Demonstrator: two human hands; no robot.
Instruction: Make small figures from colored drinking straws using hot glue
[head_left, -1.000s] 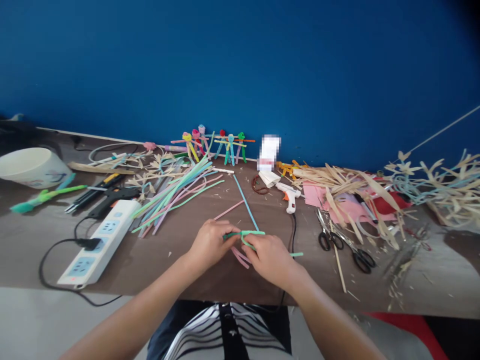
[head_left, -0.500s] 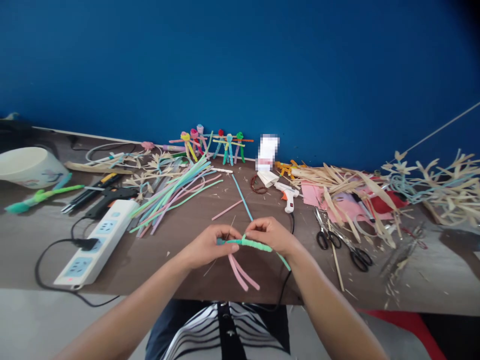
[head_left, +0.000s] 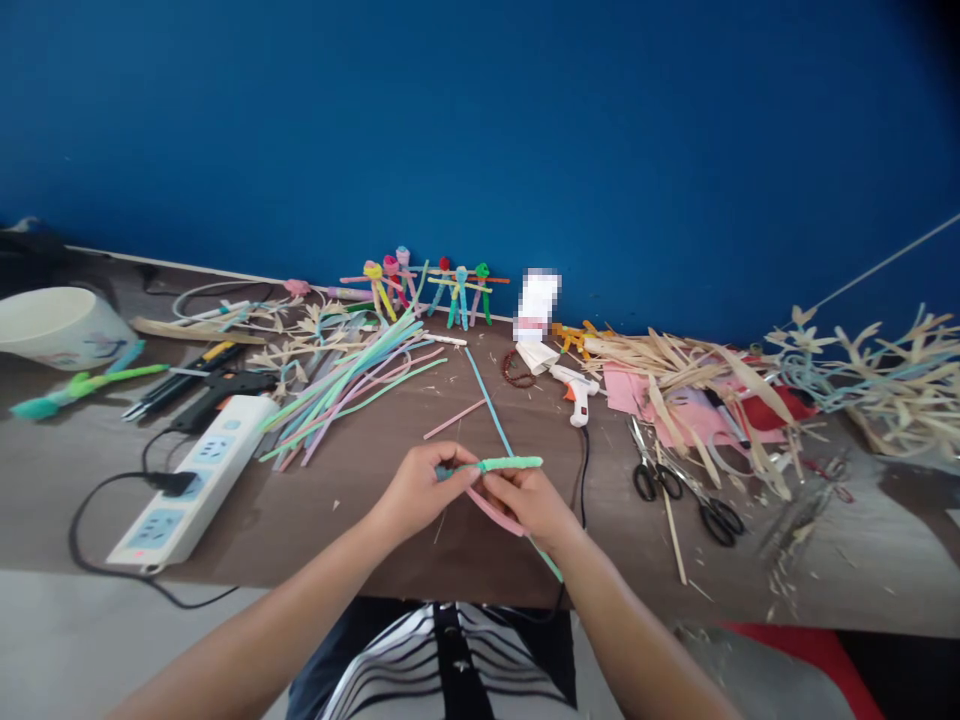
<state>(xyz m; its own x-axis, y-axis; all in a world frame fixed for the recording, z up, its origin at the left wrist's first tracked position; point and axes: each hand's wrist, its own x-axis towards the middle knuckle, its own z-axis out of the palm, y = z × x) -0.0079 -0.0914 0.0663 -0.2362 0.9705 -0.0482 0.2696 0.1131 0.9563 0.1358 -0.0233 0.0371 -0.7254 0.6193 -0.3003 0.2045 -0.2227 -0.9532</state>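
Note:
My left hand (head_left: 420, 490) and my right hand (head_left: 529, 500) meet over the brown table (head_left: 360, 480), both pinched on a green pipe cleaner piece (head_left: 510, 464). A coiled green section sticks out between the thumbs. Pink pipe cleaner strands (head_left: 495, 513) curve under my right hand, and a loose green tail (head_left: 547, 562) trails toward the table's front edge. A long blue pipe cleaner (head_left: 487, 400) lies just beyond the hands.
A pile of pastel pipe cleaners (head_left: 345, 385) lies at left, near a white power strip (head_left: 199, 475) and a black glue gun (head_left: 221, 390). Small pipe cleaner figures (head_left: 427, 285) stand by the blue wall. A white glue gun (head_left: 574, 385), scissors (head_left: 679, 480) and straw strips (head_left: 705, 375) lie to the right.
My right hand has dropped back down beside the left hand, and the green coil now points right above it. The pink strands have swung up under my right hand.

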